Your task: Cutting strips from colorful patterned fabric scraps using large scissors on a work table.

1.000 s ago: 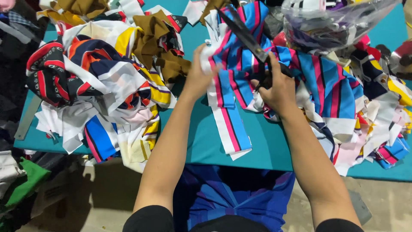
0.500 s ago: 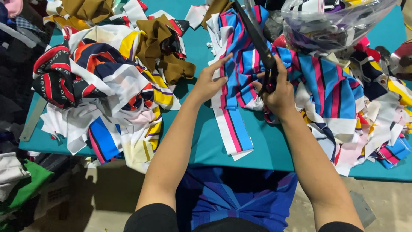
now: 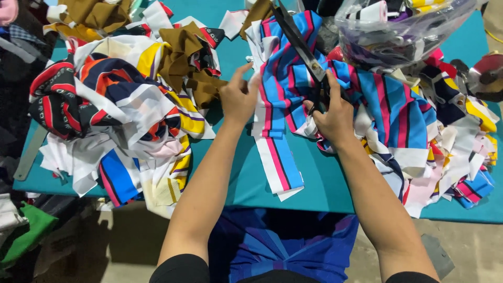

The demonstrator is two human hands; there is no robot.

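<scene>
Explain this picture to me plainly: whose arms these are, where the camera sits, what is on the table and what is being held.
No machine here: these are a person's two bare arms, filmed by a camera worn on their head, looking down. The right hand grips a pair of large dark scissors, blades pointing away over a blue, pink and white striped strip of fabric. The left hand rests its fingers on that strip's left edge. The teal table carries heaps of cloth offcuts: a striped pile on the left with brown scraps on top, more striped pieces on the right, and a clear plastic bag of scraps at the back.
</scene>
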